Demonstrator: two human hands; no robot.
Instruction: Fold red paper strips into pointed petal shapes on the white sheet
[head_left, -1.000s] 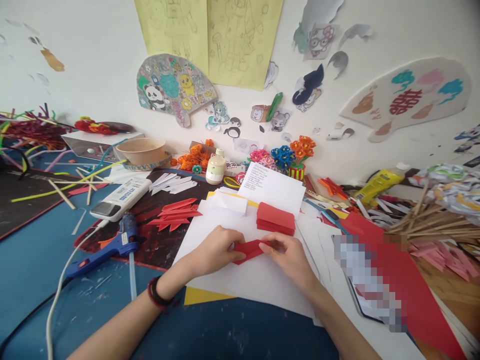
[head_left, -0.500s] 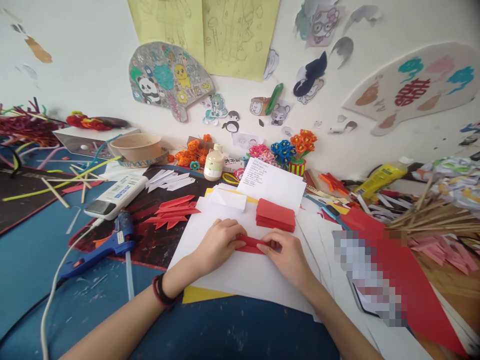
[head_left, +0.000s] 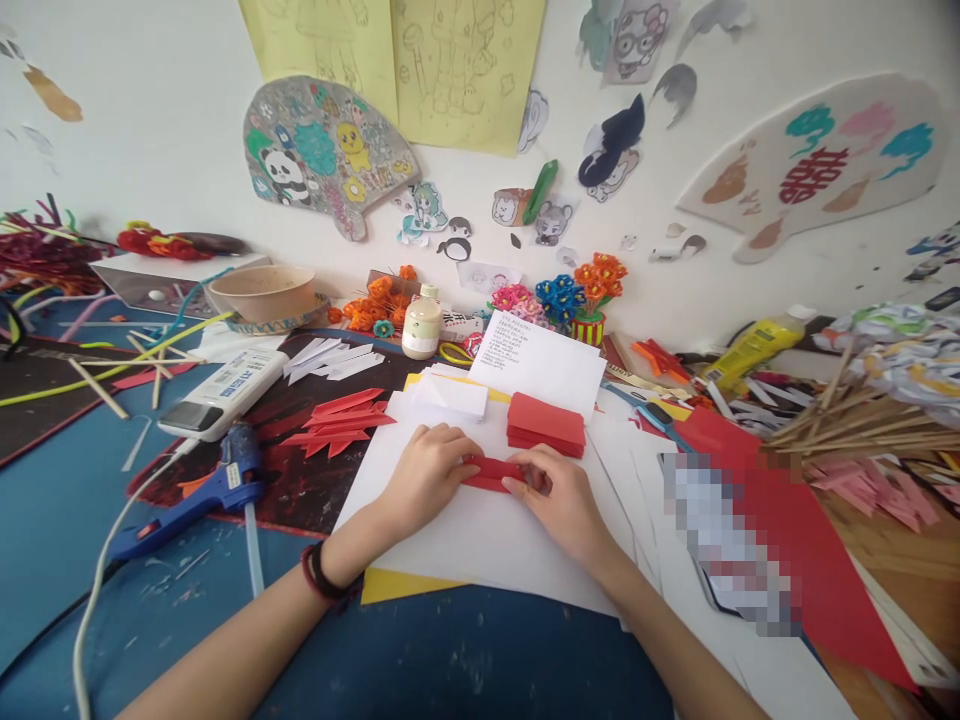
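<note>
A small red paper strip (head_left: 493, 474) is stretched between my hands, over white sheets (head_left: 480, 545) on the table. My left hand (head_left: 431, 475) pinches its left end, and my right hand (head_left: 559, 500) has its fingers closed on the right end. Just behind my right hand sits a stack of red paper pieces (head_left: 546, 422). A folded white paper (head_left: 454, 396) lies behind my left hand. Several folded red pieces (head_left: 341, 422) are heaped to the left, with white strips (head_left: 334, 358) behind them.
A blue glue gun (head_left: 225, 487) and a white power strip (head_left: 225, 392) with a cable lie at the left. A small bottle (head_left: 422, 322) and a handwritten card (head_left: 536, 362) stand at the back. At the right are a phone (head_left: 727, 545) and a large red sheet (head_left: 832, 560).
The camera view has shifted slightly. Both hands still hold the red strip, and it looks flatter between them. The fingers of my right hand have changed position a little at its right end.
</note>
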